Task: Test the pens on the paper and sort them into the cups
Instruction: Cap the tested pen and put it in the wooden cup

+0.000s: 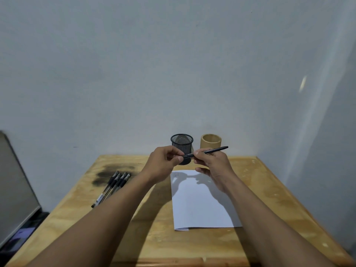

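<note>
Both hands raised above white paper (202, 201): right hand (212, 162) pinches black pen (207, 151) mid-barrel, left hand (163, 162) pinches its left end w/ thumb & fingertips. Behind: black mesh cup (182, 144) & tan cup (211, 141), contents not visible. Spare pens (112, 186) lie grouped at left on wooden table (154, 237); pen print and faint mark at the paper's top corner both illegible.

no legible text; paper (202, 205) mark unreadable

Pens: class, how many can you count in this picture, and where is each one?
5. One pen is held in the air between both hands in front of the cups. Four pens lie side by side on the table's left part. Others could be hidden inside the cups.
</note>
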Tool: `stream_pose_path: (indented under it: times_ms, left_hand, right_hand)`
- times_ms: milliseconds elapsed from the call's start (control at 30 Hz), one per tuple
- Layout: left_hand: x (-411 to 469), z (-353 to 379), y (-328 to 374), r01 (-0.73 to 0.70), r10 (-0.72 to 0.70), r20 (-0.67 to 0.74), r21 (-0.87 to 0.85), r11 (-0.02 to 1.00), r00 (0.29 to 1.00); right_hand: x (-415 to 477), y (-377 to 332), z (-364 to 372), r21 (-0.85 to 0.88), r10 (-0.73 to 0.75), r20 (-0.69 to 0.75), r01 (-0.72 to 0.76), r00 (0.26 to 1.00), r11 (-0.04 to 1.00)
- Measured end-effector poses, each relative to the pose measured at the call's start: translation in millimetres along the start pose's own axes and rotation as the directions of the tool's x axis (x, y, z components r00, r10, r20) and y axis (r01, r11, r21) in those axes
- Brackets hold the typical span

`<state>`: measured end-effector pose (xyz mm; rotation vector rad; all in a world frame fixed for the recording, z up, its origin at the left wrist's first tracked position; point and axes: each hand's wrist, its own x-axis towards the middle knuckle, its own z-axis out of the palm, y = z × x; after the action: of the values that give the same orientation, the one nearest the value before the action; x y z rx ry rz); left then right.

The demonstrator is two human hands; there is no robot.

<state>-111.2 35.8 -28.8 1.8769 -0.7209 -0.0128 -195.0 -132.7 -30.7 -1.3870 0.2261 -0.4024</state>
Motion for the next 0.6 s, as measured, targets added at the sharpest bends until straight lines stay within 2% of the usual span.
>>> stream_pose_path:
  times_ms: [333,600]
  left_hand:
    - [-5.6,8.9,9.2,0.099,-0.111,-0.023,-0.294,0.951,0.994]
    - [-5.9,13.1,0.6,0.128,-0.147,-0.042,-0.306,0.943,0.988]
  right_hand:
    - [-2.7,-0.8,6.5,0.09,0.032,-0.015,-0.03,0.999,0.996]
    - [-2.0,-2.9,1.2,0.071,0.022,-0.029,-0.02,0.999,0.997]
